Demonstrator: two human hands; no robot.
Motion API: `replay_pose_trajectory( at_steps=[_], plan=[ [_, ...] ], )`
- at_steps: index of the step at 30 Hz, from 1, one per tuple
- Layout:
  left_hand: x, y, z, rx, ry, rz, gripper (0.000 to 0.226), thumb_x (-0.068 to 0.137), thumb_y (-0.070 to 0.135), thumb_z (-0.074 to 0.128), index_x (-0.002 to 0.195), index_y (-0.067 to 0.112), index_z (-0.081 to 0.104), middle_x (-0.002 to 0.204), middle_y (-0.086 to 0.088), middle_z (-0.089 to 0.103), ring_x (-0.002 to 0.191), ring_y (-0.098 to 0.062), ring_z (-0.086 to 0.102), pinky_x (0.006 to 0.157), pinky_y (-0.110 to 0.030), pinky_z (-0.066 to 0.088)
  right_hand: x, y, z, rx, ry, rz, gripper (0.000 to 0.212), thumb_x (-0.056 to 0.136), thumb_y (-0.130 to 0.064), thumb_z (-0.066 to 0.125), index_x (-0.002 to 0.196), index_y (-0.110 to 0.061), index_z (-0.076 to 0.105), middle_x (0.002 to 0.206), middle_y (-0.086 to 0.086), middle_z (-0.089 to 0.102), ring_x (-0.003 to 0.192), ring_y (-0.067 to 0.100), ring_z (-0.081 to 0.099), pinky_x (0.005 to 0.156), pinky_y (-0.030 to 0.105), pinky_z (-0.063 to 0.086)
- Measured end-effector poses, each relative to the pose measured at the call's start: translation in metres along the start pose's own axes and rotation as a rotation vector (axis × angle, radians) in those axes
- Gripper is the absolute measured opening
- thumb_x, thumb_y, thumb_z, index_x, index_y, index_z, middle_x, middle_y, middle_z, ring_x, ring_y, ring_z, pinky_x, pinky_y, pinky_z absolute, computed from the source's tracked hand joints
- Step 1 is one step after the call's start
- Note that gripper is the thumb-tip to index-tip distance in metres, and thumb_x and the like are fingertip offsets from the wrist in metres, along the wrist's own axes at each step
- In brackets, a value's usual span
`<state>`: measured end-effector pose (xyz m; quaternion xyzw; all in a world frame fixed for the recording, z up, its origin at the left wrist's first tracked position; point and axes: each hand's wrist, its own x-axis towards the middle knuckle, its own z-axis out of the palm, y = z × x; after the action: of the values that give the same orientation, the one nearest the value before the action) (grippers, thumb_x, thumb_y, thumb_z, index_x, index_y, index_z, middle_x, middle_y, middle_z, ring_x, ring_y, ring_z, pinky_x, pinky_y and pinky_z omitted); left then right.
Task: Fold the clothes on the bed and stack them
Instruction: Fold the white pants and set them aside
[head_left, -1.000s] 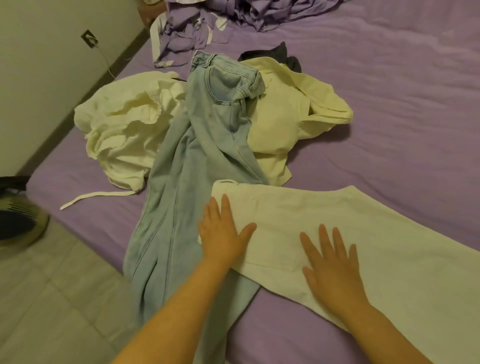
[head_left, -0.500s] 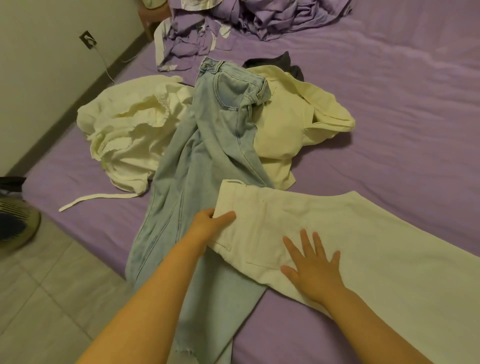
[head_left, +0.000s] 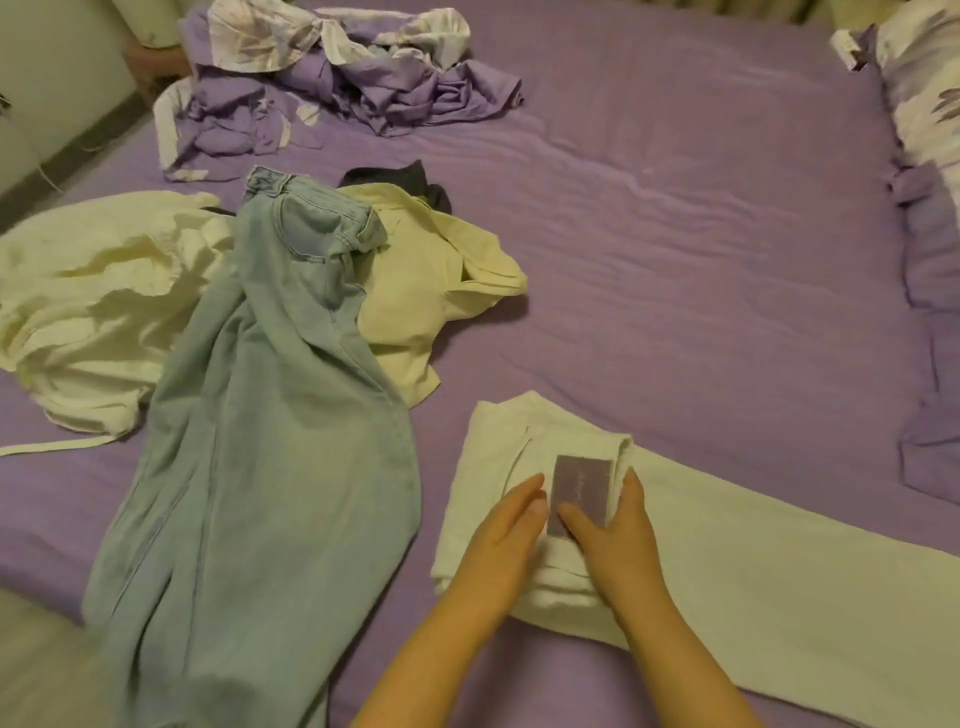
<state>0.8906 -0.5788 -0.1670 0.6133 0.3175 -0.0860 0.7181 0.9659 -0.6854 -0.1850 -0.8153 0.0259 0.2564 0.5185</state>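
Both hands rest on the folded-over waist end of the white trousers (head_left: 727, 561), which lie across the near right part of the purple bed (head_left: 701, 234), their leg running off toward the right edge of view. The left hand (head_left: 506, 540) lies flat on the doubled cloth with its fingers (head_left: 527, 493) straight and together, grasping nothing. The right hand (head_left: 621, 540) lies beside it, fingers extended and relaxed, the thumb spread toward the left hand. Between the two hands, just beyond the fingertips, a small purple label (head_left: 582, 486) shows on the folded waistband; the right thumb touches its lower edge.

Left of the trousers, apart from them, light blue jeans (head_left: 270, 415) sprawl unfolded from the middle of the bed down over its near edge. A pale yellow garment (head_left: 431, 291) lies crumpled under the jeans' waist on the right side, and a cream garment (head_left: 98, 306) lies bunched on the left. A dark garment (head_left: 410, 179) peeks out behind the yellow one. A rumpled purple duvet (head_left: 337, 88) is heaped at the far side.
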Motion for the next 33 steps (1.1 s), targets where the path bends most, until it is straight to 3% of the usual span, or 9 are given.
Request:
replay_pose_trajectory(
  at_steps=[2, 5, 12, 17, 19, 22, 28, 31, 33],
  plan=[
    [0.004, -0.011, 0.010, 0.100, 0.085, 0.028, 0.043, 0.098, 0.017, 0.048, 0.138, 0.031, 0.040, 0.133, 0.009, 0.050, 0.120, -0.003, 0.048, 0.104, -0.021, 0.036, 0.003, 0.022, -0.022, -0.007, 0.037, 0.010, 0.058, 0.085, -0.004, 0.066, 0.135, -0.010, 0.038, 0.107, -0.009, 0.053, 0.100, 0.012, 0.054, 0.068, 0.003, 0.039],
    [0.022, -0.035, 0.002, 0.434, 0.248, 0.085, 0.051, 0.095, 0.009, 0.049, 0.143, 0.020, 0.036, 0.139, 0.005, 0.041, 0.130, -0.015, 0.038, 0.106, -0.025, 0.029, 0.008, 0.053, -0.055, -0.002, 0.099, 0.016, 0.062, 0.086, -0.003, 0.065, 0.140, -0.010, 0.036, 0.126, -0.006, 0.050, 0.118, 0.013, 0.047, 0.088, 0.011, 0.034],
    [0.068, -0.079, 0.012, 0.835, 0.123, -0.009, 0.067, 0.098, 0.035, 0.047, 0.152, 0.023, 0.009, 0.157, -0.012, 0.013, 0.140, -0.033, 0.022, 0.111, -0.042, 0.025, 0.021, 0.102, -0.098, 0.013, 0.137, 0.058, 0.070, 0.089, -0.007, 0.062, 0.148, -0.013, 0.026, 0.130, -0.010, 0.041, 0.116, 0.002, 0.037, 0.091, 0.010, 0.028],
    [0.079, -0.092, 0.019, 1.105, 0.159, -0.045, 0.076, 0.093, 0.053, 0.045, 0.151, 0.034, -0.001, 0.159, -0.010, -0.002, 0.141, -0.035, 0.016, 0.106, -0.046, 0.032, 0.026, 0.119, -0.095, -0.007, 0.180, 0.079, 0.069, 0.089, -0.003, 0.060, 0.148, -0.012, 0.024, 0.122, -0.010, 0.041, 0.111, 0.004, 0.039, 0.069, -0.011, 0.027],
    [0.081, -0.093, 0.019, 1.179, 0.166, -0.057, 0.078, 0.092, 0.057, 0.044, 0.151, 0.036, -0.001, 0.159, -0.010, -0.002, 0.140, -0.035, 0.016, 0.105, -0.047, 0.034, 0.023, 0.122, -0.092, -0.054, 0.192, 0.101, 0.073, 0.090, -0.011, 0.061, 0.150, -0.017, 0.019, 0.131, -0.010, 0.041, 0.117, 0.006, 0.042, 0.080, -0.006, 0.028],
    [0.083, -0.088, 0.021, 1.151, 0.159, -0.094, 0.080, 0.089, 0.056, 0.051, 0.151, 0.036, 0.003, 0.158, -0.010, 0.002, 0.140, -0.035, 0.016, 0.105, -0.049, 0.033, 0.023, 0.128, -0.094, -0.160, 0.205, 0.070, 0.078, 0.091, -0.023, 0.060, 0.151, -0.024, 0.011, 0.148, -0.002, 0.035, 0.132, 0.017, 0.038, 0.095, 0.017, 0.032],
    [0.098, -0.073, 0.013, 0.827, 0.260, -0.093, 0.094, 0.083, 0.047, 0.066, 0.152, 0.017, 0.010, 0.153, -0.011, 0.024, 0.138, -0.035, 0.025, 0.108, -0.047, 0.028, 0.026, 0.127, -0.086, -0.222, 0.163, 0.115, 0.067, 0.100, -0.024, 0.040, 0.151, -0.025, -0.003, 0.156, 0.001, 0.019, 0.135, 0.023, 0.036, 0.095, 0.029, 0.037],
    [0.104, -0.064, 0.008, 0.567, 0.308, -0.120, 0.076, 0.084, 0.034, 0.070, 0.144, 0.009, 0.030, 0.140, -0.009, 0.044, 0.127, -0.033, 0.043, 0.098, -0.043, 0.041, 0.028, 0.121, -0.085, -0.456, 0.180, 0.140, 0.070, 0.099, -0.024, 0.044, 0.150, -0.025, -0.005, 0.159, 0.005, 0.008, 0.140, 0.026, 0.026, 0.104, 0.034, 0.034],
    [0.104, -0.055, 0.004, 0.435, 0.293, -0.136, 0.055, 0.086, 0.028, 0.068, 0.133, 0.009, 0.047, 0.120, -0.003, 0.057, 0.114, -0.030, 0.055, 0.085, -0.038, 0.045, 0.027, 0.119, -0.082, -0.763, 0.244, -0.027, 0.071, 0.096, -0.032, 0.049, 0.151, -0.024, 0.004, 0.158, 0.012, 0.009, 0.141, 0.033, 0.023, 0.107, 0.043, 0.031]
  ],
)
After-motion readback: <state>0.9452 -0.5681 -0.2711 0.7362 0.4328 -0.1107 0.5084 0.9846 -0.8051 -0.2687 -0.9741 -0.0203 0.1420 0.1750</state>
